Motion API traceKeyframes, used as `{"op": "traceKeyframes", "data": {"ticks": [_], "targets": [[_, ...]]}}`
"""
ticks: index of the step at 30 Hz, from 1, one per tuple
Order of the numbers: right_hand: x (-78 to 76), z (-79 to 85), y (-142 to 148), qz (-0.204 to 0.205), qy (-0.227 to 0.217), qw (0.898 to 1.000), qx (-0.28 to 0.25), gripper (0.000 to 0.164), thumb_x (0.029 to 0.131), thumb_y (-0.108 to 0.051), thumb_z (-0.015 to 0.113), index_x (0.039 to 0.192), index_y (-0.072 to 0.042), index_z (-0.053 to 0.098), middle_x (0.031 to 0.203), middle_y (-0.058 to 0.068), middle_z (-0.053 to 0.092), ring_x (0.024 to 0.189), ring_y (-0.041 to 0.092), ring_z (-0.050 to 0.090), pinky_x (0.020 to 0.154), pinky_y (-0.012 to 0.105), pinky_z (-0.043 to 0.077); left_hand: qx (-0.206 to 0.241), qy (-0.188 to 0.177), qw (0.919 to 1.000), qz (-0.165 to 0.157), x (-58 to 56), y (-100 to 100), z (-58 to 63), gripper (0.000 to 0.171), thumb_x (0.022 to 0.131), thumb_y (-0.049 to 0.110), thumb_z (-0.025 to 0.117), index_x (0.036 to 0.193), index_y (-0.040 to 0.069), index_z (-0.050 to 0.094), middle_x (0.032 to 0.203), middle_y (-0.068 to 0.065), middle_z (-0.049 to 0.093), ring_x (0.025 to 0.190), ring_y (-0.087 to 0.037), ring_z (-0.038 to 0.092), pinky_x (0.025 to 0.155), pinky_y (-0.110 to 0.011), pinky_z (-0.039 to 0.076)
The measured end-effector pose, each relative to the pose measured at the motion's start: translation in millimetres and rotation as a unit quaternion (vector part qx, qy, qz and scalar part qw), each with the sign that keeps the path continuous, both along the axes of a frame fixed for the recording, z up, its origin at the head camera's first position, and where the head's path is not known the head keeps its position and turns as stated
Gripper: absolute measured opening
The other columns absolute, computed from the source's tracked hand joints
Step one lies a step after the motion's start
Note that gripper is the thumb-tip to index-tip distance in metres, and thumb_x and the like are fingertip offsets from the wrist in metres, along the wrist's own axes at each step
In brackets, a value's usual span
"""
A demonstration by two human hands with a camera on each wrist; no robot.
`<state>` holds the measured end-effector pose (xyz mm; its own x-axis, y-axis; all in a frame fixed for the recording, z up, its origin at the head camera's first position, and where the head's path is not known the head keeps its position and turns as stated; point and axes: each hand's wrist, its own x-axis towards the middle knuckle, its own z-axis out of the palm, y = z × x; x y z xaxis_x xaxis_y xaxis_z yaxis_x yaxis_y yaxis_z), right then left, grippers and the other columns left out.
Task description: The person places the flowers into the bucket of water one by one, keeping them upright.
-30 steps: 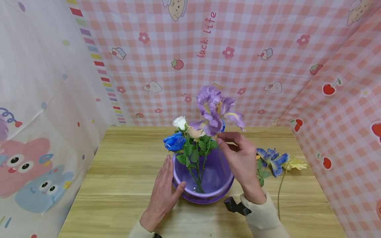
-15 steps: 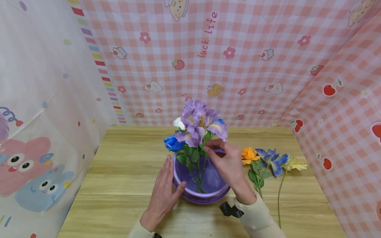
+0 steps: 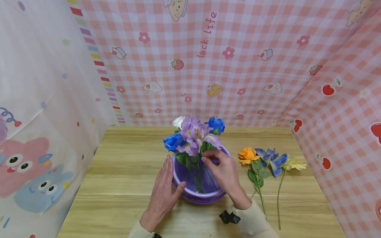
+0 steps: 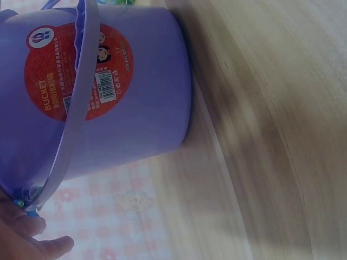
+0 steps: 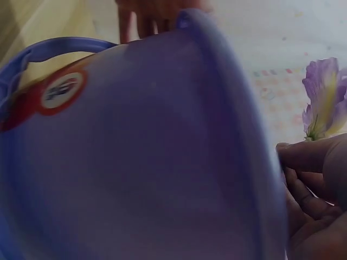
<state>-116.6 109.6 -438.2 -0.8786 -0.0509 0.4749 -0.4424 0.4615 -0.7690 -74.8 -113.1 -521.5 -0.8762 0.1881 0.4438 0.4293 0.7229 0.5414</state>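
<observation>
Narrowly, the right hand (image 3: 224, 170) pinches the purple flower (image 3: 194, 136); the outstretched left hand (image 3: 163, 189) touches the bucket (image 3: 206, 194).

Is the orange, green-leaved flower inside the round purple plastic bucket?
No, the orange flower lies on the light wooden table, outside the bucket.

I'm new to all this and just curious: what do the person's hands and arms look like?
The left hand and right hand are ungloved. The left sleeve and right sleeve are plain cream. A black, angular device shows at the right cuff; a small black piece shows by the left one. No cables are visible.
</observation>
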Motion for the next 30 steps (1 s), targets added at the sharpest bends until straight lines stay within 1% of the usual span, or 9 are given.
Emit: {"op": "traceKeyframes", "data": {"ticks": [7,11,16,21,27,30], "targets": [[-1.0,-10.2,-2,-0.003,-0.016,1.000,0.013,0.009,0.087,-0.002,0.081,0.094,-0.006,0.078,0.088,0.003,0.077,0.075,0.015,0.072,0.065,0.026,0.061,0.002,0.000,1.0000,-0.001,0.3,0,0.0,0.087,0.107,0.059,0.042,0.162,-0.005,0.020,0.171,-0.017,0.016,0.155,-0.036,0.024,0.121,-0.060,0.029],[-1.2,-14.1,-3,-0.005,-0.016,0.999,0.033,0.009,0.088,-0.003,0.082,0.094,-0.007,0.078,0.086,0.002,0.076,0.076,0.015,0.073,0.065,0.026,0.061,0.003,0.004,1.0000,-0.002,0.4,0,0.0,0.087,0.107,0.059,0.041,0.162,-0.005,0.021,0.171,-0.018,0.016,0.155,-0.036,0.024,0.120,-0.061,0.030],[-2.8,-15.4,-6,-0.009,-0.017,0.998,0.063,0.008,0.087,-0.004,0.082,0.092,-0.008,0.078,0.084,0.001,0.075,0.074,0.012,0.071,0.065,0.026,0.060,0.005,0.000,1.0000,0.001,0.6,0,-0.3,0.087,0.107,0.059,0.041,0.162,-0.004,0.020,0.171,-0.016,0.016,0.155,-0.035,0.024,0.121,-0.058,0.027],[-5.6,-15.0,-13,-0.007,-0.014,0.996,0.093,0.008,0.086,-0.005,0.083,0.091,-0.009,0.078,0.080,-0.001,0.074,0.072,0.012,0.070,0.065,0.029,0.060,0.003,0.006,1.0000,0.006,1.5,0,-1.6,0.087,0.107,0.059,0.041,0.162,-0.005,0.021,0.171,-0.017,0.018,0.154,-0.035,0.026,0.122,-0.055,0.026],[-8.2,-15.4,-20,-0.007,-0.042,0.992,0.119,0.008,0.084,-0.007,0.084,0.089,-0.011,0.078,0.078,-0.004,0.074,0.070,0.010,0.069,0.065,0.031,0.058,-0.001,0.021,0.9997,0.010,1.0,1,-2.9,0.088,0.107,0.062,0.036,0.162,-0.005,0.022,0.169,-0.021,0.021,0.153,-0.038,0.029,0.126,-0.046,0.021],[-9.2,-15.3,-23,-0.006,-0.060,0.990,0.131,0.008,0.085,-0.007,0.083,0.087,-0.012,0.078,0.077,-0.005,0.074,0.070,0.010,0.069,0.066,0.032,0.058,0.001,0.025,0.9996,0.010,0.8,2,-3.1,0.088,0.107,0.063,0.034,0.162,-0.005,0.022,0.169,-0.022,0.022,0.152,-0.039,0.030,0.125,-0.048,0.024]]}}
